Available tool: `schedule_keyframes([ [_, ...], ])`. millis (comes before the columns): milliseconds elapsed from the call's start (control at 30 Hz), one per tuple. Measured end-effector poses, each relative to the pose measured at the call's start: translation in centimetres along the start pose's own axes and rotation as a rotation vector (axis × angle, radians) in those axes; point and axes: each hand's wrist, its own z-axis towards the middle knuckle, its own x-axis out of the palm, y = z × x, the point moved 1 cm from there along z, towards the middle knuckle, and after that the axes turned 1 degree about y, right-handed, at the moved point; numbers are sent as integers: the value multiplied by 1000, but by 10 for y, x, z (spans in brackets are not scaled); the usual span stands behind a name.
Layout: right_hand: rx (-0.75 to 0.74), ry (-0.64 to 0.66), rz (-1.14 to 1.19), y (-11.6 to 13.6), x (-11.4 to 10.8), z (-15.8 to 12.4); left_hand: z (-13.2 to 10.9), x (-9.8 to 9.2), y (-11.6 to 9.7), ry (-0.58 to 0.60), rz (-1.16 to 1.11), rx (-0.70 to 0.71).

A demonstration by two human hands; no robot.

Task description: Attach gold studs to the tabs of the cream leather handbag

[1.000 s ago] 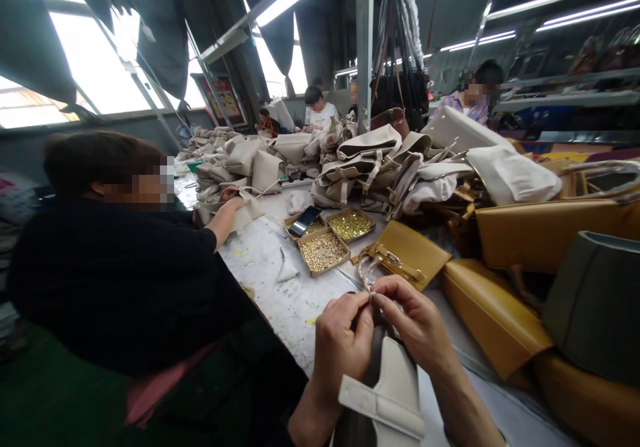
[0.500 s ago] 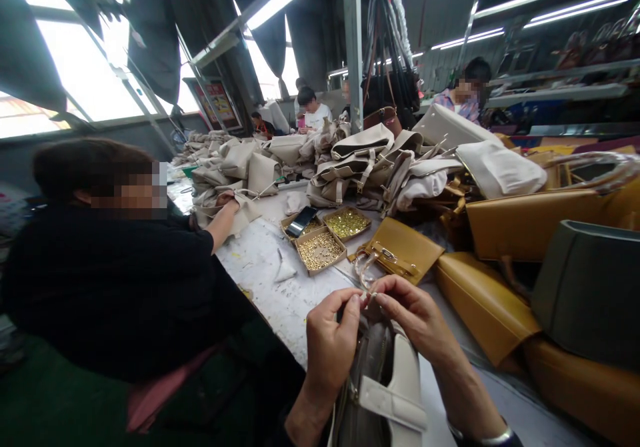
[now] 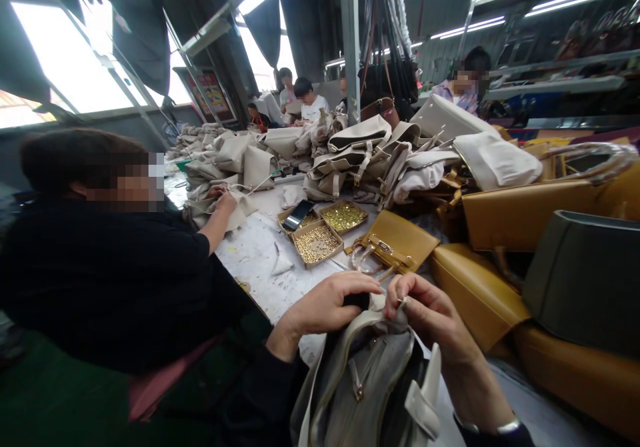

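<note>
On my feed, the unzipped beige handbag [image 3: 367, 383] sits on the camera's side of the mustard handbag [image 3: 411, 235]. My right hand [image 3: 431, 310] pinches its small pale tab [image 3: 403, 303]; my left hand [image 3: 327, 303] curves loosely at its rim. Left of the mustard handbag, cardboard trays [image 3: 326, 256] hold gold-coloured studs [image 3: 315, 241].

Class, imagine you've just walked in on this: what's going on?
A person is handling an open beige bag: the left hand curls at its far end, and the right hand pinches a small pale bit there. Beyond, trays of gold pieces sit on the table, a phone on one. At left, a co-worker handles a beige piece.
</note>
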Motion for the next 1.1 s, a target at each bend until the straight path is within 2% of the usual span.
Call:
schedule_keyframes([
  [67,-10,9,37,0,-1,-1,7,-4,3,133,8,63],
  [167,-28,40,96,2,-2,-6,18,-7,8,234,55,120],
  [267,-59,132,156,7,-2,-13,25,-6,13,327,98,182],
  [333,-78,221,198,11,1,-18,27,-4,16,387,101,182],
  [400,-72,285,221,17,4,-22,28,-2,18,391,96,123],
  [500,-10,316,136,26,9,-24,26,-1,17,279,57,-53],
  [600,49,347,-63,35,8,-24,21,-1,10,80,48,-259],
  [700,92,360,-342,41,3,-20,14,-2,4,-150,197,-412],
  [800,46,330,-759,42,3,-13,7,1,4,-298,380,-550],
  [867,-60,314,-1066,46,12,-5,3,6,8,-349,489,-611],
  [933,-173,360,-1296,54,28,6,2,11,12,-350,577,-627],
  [1033,-260,545,-1426,75,60,32,3,16,19,-336,551,-608],
  [1100,-218,645,-1446,87,80,55,5,17,26,-375,438,-572],
])
